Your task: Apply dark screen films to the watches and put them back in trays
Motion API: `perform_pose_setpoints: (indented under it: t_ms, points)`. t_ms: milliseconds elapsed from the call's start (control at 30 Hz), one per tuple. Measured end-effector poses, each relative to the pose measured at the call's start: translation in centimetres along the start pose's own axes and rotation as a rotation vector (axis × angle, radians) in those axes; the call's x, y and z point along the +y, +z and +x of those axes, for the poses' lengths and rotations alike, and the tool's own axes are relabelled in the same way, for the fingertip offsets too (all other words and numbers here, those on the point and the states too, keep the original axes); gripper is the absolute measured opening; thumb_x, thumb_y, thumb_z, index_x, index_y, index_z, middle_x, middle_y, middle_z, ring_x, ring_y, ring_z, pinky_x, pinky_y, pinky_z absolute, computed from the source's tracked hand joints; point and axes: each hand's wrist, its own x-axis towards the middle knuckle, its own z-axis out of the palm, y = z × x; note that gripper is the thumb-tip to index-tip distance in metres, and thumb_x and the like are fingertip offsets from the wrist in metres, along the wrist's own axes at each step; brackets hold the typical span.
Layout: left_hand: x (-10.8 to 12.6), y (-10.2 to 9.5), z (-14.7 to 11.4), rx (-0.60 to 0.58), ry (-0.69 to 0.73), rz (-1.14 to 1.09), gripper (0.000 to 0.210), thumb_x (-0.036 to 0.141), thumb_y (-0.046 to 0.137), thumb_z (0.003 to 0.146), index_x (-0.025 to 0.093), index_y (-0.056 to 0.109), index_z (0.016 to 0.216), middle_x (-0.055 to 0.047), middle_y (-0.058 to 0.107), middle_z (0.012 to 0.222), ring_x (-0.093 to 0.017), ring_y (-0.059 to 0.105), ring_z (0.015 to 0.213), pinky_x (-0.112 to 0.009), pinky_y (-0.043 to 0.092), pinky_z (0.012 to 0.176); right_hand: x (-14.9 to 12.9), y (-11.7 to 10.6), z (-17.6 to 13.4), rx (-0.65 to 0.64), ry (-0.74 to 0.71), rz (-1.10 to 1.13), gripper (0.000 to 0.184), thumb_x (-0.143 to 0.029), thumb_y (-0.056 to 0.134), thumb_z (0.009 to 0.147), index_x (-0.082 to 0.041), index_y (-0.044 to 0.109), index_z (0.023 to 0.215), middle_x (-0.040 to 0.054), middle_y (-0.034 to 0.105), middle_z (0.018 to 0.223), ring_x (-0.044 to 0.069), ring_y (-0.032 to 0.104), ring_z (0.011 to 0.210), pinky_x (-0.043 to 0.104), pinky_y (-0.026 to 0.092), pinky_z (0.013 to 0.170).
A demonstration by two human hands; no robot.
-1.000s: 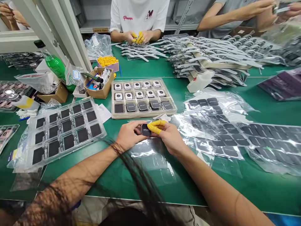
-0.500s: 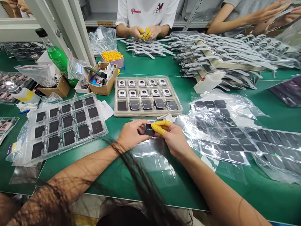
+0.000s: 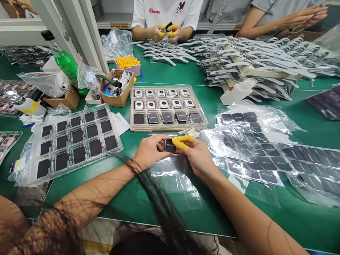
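Between my two hands is a smartwatch case [image 3: 170, 145] with a dark, printed film over its face. My left hand [image 3: 148, 150] grips its left edge between thumb and fingers. On its right edge, my right hand [image 3: 195, 152] pinches it, with yellow finger cots on thumb and forefinger. Clear plastic sheets [image 3: 175, 180] lie on the green table under my hands. Just beyond them stands a clear tray [image 3: 204, 122] holding white watch cases [image 3: 162, 92] in two rows and dark-covered ones [image 3: 167, 117] in the front row.
To the left lies another tray [image 3: 118, 150] with dark squares in its pockets. Sheets of dark films [image 3: 267, 163] spread to the right. Farther back are piled pale straps [image 3: 255, 67], a green bottle [image 3: 65, 63] and a box of yellow finger cots [image 3: 127, 63]. A co-worker [image 3: 166, 16] sits opposite.
My hands keep their hold on the watch case, with barely any shift. The co-worker opposite now holds up a small dark object. The person at right has lowered their hands slightly.
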Motion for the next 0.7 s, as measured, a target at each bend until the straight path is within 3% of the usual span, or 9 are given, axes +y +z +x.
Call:
perform_pose_setpoints:
  t_ms: [367, 567, 700]
  points:
    - [0.18, -0.05, -0.09, -0.007, -0.006, 0.010, 0.058, 0.011, 0.110, 0.080, 0.025, 0.101, 0.135, 0.000, 0.097, 0.105, -0.022, 0.092, 0.090, -0.033, 0.077, 0.096, -0.60, -0.02, -0.37, -0.009, -0.004, 0.007, 0.069, -0.063, 0.132, 0.041, -0.027, 0.089, 0.081, 0.0043, 0.090, 0.095, 0.027, 0.084, 0.095, 0.041, 0.076, 0.087]
    - [0.43, -0.15, -0.03, -0.020, -0.018, 0.024, 0.058, 0.010, 0.110, 0.080, 0.025, 0.100, 0.136, 0.000, 0.097, 0.107, -0.022, 0.092, 0.091, -0.033, 0.077, 0.097, -0.68, 0.10, -0.39, 0.008, 0.016, 0.004, 0.073, -0.064, 0.132, 0.033, -0.027, 0.089, 0.079, 0.0033, 0.089, 0.093, 0.027, 0.084, 0.094, 0.040, 0.076, 0.087]
    - [0.47, -0.15, -0.09, -0.019, -0.016, 0.038, 0.059, 0.010, 0.110, 0.081, 0.025, 0.100, 0.137, 0.000, 0.097, 0.106, -0.022, 0.092, 0.092, -0.033, 0.076, 0.097, -0.75, 0.12, -0.46, 0.003, 0.022, -0.002, 0.071, -0.061, 0.132, 0.036, -0.026, 0.090, 0.081, 0.0043, 0.089, 0.094, 0.027, 0.083, 0.095, 0.040, 0.076, 0.088]
